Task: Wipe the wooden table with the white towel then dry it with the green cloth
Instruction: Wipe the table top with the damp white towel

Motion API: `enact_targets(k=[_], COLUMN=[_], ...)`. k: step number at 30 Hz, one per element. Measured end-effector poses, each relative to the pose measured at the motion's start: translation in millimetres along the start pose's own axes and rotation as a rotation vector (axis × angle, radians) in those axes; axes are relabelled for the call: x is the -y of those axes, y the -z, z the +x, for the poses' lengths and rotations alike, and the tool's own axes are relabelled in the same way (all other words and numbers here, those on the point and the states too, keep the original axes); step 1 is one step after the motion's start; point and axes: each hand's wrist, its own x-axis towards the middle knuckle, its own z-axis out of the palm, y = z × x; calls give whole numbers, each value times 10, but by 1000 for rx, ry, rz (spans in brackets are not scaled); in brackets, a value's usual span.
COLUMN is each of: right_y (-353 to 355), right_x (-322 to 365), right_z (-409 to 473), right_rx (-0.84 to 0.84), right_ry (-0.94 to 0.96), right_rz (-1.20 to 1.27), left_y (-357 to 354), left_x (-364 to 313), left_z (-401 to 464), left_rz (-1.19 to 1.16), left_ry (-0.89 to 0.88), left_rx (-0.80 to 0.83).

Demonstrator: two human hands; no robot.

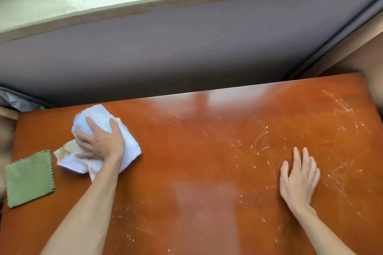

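While the left hand (99,141) presses down on the bunched white towel (107,143) at the far left of the wooden table (196,161), fingers spread and curled into the fabric, the right hand (298,178) lies flat and relaxed on the bare wood well over to the right, holding nothing. Green cloth (29,179) sits folded just beside the towel at the left edge, untouched, and pale scratch marks (261,141) streak the wood around that right hand.
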Motion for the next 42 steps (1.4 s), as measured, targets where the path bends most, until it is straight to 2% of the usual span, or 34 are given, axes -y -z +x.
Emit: enact_targets(k=[6,14,19,23,27,30,34,37,42], right_y=[-136,-176,-176,-172,-157,-160,-169,-165,-201], right_x=[23,-13,2,-38,-46,-36,-2,-20,-8], right_z=[-1,34,49,47,46,35,43,35,55], right_rx=[-100,-169,-186,-178,-161,-167,-189,-194,-226], right_ry=[-21,-10,-15,-3,-10,-13,-19,-11,-11], right_rz=[14,14,30,24,31,40,39,21,11], left_y=[-266,-565,-628,-552,-421,-362,-412,-444,-611], left_x=[-571,-1159,-963,-396,179,244,-74,-478,-1170], left_z=[-510,-1840,-2911,-3465,-3385,-3025,-2320,-1709,-1193], left_rz=[61,94,54,40,26,42,55,55,69], left_ry=[-409,-740,-1084,-1299,-1221,-1108,-845,-651,-574], left_rx=[30,159,214,298,233,142,-2,14,19])
